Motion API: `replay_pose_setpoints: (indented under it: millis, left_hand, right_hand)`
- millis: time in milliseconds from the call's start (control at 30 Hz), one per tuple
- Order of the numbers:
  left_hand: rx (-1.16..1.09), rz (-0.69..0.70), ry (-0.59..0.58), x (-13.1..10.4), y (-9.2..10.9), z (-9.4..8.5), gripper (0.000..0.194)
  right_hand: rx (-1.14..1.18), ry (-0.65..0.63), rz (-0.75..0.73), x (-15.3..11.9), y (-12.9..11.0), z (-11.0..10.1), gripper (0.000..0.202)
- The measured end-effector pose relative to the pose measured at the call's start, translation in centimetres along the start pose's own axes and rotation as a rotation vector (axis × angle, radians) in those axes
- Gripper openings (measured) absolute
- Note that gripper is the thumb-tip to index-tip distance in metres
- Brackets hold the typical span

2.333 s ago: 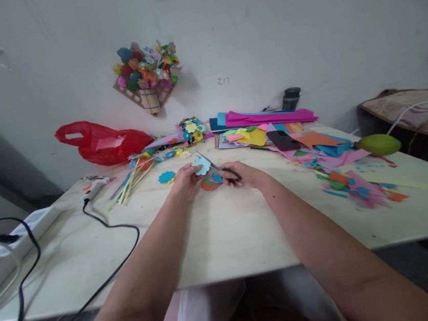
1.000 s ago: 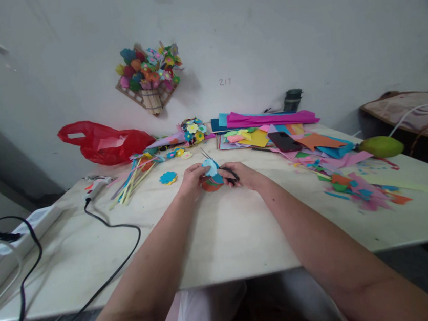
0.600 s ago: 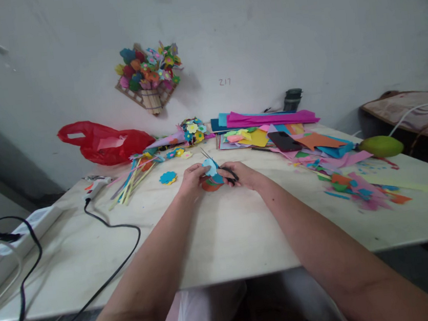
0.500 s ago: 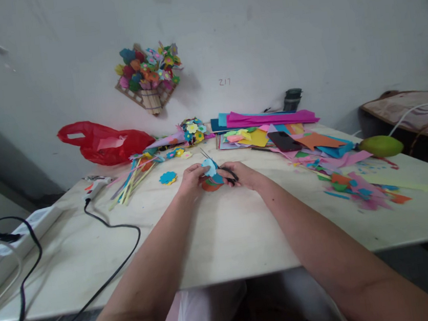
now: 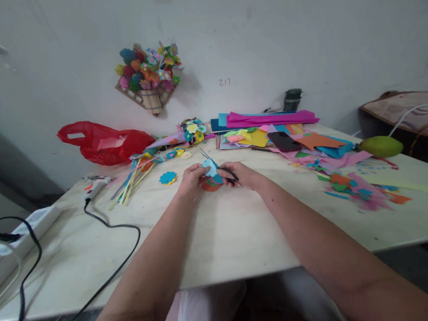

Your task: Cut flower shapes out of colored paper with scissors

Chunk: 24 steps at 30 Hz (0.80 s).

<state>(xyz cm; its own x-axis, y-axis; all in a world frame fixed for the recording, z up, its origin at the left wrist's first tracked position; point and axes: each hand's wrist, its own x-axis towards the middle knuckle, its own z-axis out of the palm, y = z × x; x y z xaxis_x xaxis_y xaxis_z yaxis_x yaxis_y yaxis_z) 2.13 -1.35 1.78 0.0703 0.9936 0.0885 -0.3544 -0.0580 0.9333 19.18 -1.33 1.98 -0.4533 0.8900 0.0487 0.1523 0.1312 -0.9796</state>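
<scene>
Pinched in my left hand (image 5: 193, 177) is a light blue paper flower (image 5: 210, 168) with a scalloped edge. My right hand (image 5: 241, 174) is closed around black-handled scissors (image 5: 231, 173), whose thin blades point up and away beside the flower. Whether the blades touch the paper I cannot tell. Beneath my hands lie an orange paper piece (image 5: 210, 186) and a blue one, partly hidden by my fingers. To the left, blue and yellow scalloped paper flowers (image 5: 168, 178) rest stacked on the table.
A glue gun (image 5: 98, 186) with a black cord (image 5: 123, 226) lies left, near a power strip (image 5: 22, 239). Behind are a red plastic bag (image 5: 107, 144), paper strips (image 5: 132, 185) and a bouquet (image 5: 194, 131). Rightward sit a phone (image 5: 283, 141), paper scraps (image 5: 362, 187) and a green object (image 5: 381, 146).
Almost nothing differs. My hands, the flower and the scissors stay in nearly the same place, with the flower shifted very slightly.
</scene>
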Motion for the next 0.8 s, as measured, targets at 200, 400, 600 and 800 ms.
replay_pose_setpoints:
  millis: [200,400,600,800]
  left_hand:
    - [-0.01,0.018,-0.009,0.04,-0.24,-0.02,0.021]
    - [0.002,0.024,-0.001,0.1,-0.31,-0.07,0.021]
    - [0.004,0.011,0.008,0.18,-0.23,-0.24,0.022]
    - [0.027,0.005,0.034,0.39,-0.26,-0.59,0.02]
  right_hand:
    - [0.001,-0.01,-0.016,0.06,0.18,-0.05,0.028]
    - [0.003,0.008,0.001,0.01,0.02,0.08,0.028]
    - [0.007,0.02,0.007,-0.25,-0.47,0.32,0.022]
    - [0.02,0.026,0.004,-0.45,-0.72,0.38,0.023]
